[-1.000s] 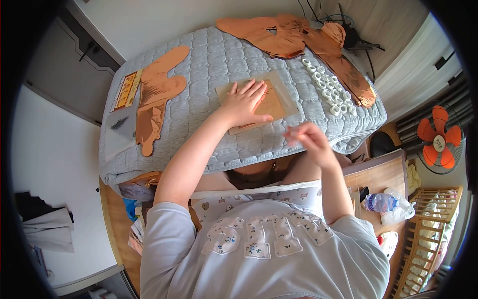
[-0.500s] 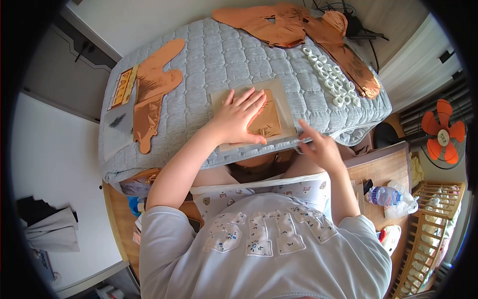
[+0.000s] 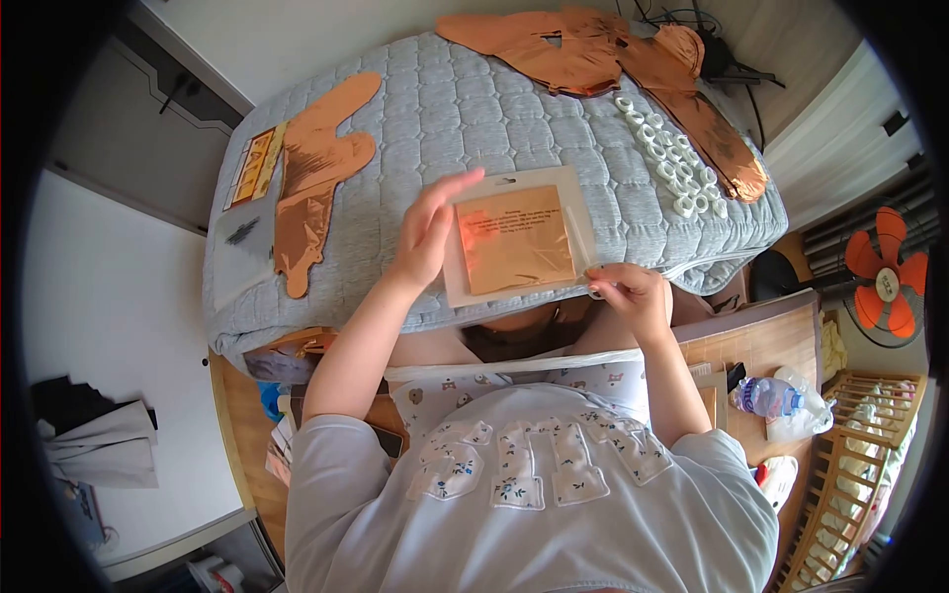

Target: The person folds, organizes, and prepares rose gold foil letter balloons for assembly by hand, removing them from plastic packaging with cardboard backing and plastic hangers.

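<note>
A clear plastic packet [image 3: 519, 237] with a folded copper-coloured foil sheet and small printed text lies at the front edge of the quilted mattress. My left hand [image 3: 431, 229] is at its left edge, fingers extended and slightly blurred, the palm turned sideways. At the packet's lower right corner, my right hand [image 3: 630, 294] pinches the edge between thumb and fingers. A small white ring-like thing shows under the right fingertips, partly hidden.
Copper foil shapes lie on the grey mattress [image 3: 425, 119] at left [image 3: 321, 168] and far right [image 3: 583, 59]. Several white rolls [image 3: 682, 168] sit at right. Beyond are an orange fan [image 3: 887, 282], a wooden side table [image 3: 771, 341] and a plastic bottle [image 3: 771, 397].
My left hand has lifted off the packet's face and moved to its left edge. My right hand has closed on the lower right corner. The packet's printed side is now uncovered.
</note>
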A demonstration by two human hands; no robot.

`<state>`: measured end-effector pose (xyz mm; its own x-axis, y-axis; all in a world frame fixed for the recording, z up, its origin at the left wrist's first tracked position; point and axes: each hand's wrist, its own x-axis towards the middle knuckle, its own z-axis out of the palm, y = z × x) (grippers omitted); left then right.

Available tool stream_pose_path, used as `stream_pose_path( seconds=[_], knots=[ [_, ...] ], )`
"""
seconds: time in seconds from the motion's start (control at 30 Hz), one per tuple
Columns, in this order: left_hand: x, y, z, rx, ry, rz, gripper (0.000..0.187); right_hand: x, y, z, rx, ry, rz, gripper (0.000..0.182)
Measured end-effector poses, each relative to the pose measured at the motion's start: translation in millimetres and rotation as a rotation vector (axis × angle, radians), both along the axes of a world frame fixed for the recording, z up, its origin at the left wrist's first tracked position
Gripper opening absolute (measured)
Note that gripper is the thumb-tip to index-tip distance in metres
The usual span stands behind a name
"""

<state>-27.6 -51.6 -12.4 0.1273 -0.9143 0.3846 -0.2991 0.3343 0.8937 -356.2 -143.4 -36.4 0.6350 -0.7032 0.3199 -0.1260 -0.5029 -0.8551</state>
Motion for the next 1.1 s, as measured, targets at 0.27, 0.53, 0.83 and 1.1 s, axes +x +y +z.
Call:
stream_pose_path(
  seconds=[0.27,0.53,0.83,1.1],
  knots=[
    [-42,91,-17,-0.151,-0.938,0.063,0.077,-12,1,-25,0.225,-0.084,0.003,0.014],
    [-43,107,-51,-0.254,-0.636,0.134,0.032,-8,13,-38,0.302,-0.226,0.007,0.005],
    [-44,115,-50,-0.185,-0.389,0.301,0.027,-2,24,-60,0.612,-0.422,0.039,0.007],
    [-52,118,-51,-0.058,-0.201,0.468,0.027,20,41,-50,0.606,-0.465,-0.141,0.007]
  ],
)
